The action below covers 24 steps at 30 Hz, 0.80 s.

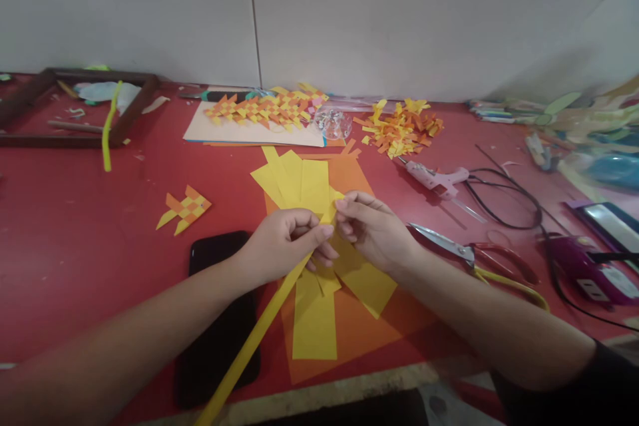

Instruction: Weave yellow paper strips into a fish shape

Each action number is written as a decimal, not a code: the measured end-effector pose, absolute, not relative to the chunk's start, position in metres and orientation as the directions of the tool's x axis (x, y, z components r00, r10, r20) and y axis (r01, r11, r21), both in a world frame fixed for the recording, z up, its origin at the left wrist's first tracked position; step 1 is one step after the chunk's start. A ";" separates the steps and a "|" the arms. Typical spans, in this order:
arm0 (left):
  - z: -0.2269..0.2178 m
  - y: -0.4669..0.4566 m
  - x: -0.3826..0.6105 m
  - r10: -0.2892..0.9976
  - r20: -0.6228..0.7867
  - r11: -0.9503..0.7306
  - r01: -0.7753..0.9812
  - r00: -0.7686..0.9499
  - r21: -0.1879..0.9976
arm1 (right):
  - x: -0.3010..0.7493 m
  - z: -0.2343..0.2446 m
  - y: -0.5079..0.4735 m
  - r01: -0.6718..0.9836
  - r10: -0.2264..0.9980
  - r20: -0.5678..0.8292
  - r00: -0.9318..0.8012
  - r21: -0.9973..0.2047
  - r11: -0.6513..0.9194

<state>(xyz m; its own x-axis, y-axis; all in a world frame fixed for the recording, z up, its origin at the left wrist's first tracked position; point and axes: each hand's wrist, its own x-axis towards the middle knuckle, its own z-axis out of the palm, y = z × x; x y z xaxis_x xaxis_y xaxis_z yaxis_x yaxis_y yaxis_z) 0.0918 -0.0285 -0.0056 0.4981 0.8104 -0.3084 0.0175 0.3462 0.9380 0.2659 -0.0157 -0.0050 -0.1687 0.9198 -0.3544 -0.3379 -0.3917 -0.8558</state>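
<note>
Your left hand (289,243) pinches one long, narrow yellow paper strip (269,319) between thumb and forefinger; your right hand (372,229) grips its upper end in the fingertips. The strip is above several flat yellow paper pieces (314,323) on orange paper (357,346). Around you: one woven orange-and-yellow paper fish (187,210), one black phone (214,363), one pink glue gun (434,178), one pair of red-and-yellow-handled metal scissors (468,254).
</note>
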 end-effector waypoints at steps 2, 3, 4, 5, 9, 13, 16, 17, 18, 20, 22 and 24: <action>-0.006 -0.029 0.092 0.799 -0.323 0.366 0.016 0.507 0.931 | 0.266 -0.006 -0.013 -0.408 0.927 -0.343 -0.154 -0.832 -0.376; -0.006 -0.029 0.092 0.793 -0.331 0.376 0.017 0.511 0.927 | 0.267 -0.007 -0.011 -0.443 0.933 -0.329 -0.146 -0.822 -0.359; -0.006 -0.029 0.092 0.788 -0.340 0.384 0.022 0.514 0.923 | 0.269 -0.008 -0.008 -0.473 0.941 -0.311 -0.136 -0.814 -0.337; -0.006 -0.029 0.092 0.783 -0.349 0.391 0.029 0.516 0.920 | 0.271 -0.009 -0.005 -0.494 0.947 -0.296 -0.124 -0.809 -0.318; -0.005 -0.029 0.092 0.764 -0.349 0.384 0.053 0.543 0.922 | 0.281 -0.012 0.007 -0.536 0.959 -0.282 -0.034 -0.804 -0.256; -0.008 -0.030 0.091 0.735 -0.329 0.374 0.050 0.593 0.926 | 0.288 -0.011 0.015 -0.561 0.949 -0.311 0.053 -0.795 -0.229; -0.010 -0.031 0.089 0.727 -0.309 0.365 0.037 0.613 0.930 | 0.291 -0.007 0.020 -0.584 0.927 -0.346 0.144 -0.786 -0.203; -0.011 -0.031 0.089 0.723 -0.306 0.365 0.033 0.619 0.931 | 0.292 -0.006 0.022 -0.589 0.918 -0.355 0.176 -0.785 -0.190; -0.010 -0.031 0.088 0.719 -0.303 0.368 0.028 0.626 0.930 | 0.293 -0.004 0.025 -0.594 0.908 -0.361 0.211 -0.785 -0.175; -0.009 -0.032 0.088 0.708 -0.297 0.381 0.007 0.641 0.925 | 0.296 -0.002 0.030 -0.600 0.887 -0.371 0.276 -0.787 -0.142; -0.008 -0.032 0.087 0.700 -0.280 0.395 -0.029 0.657 0.918 | 0.299 0.000 0.035 -0.609 0.869 -0.373 0.327 -0.786 -0.108; -0.007 -0.033 0.087 0.702 -0.253 0.398 -0.073 0.666 0.914 | 0.302 0.000 0.040 -0.629 0.851 -0.389 0.354 -0.772 -0.091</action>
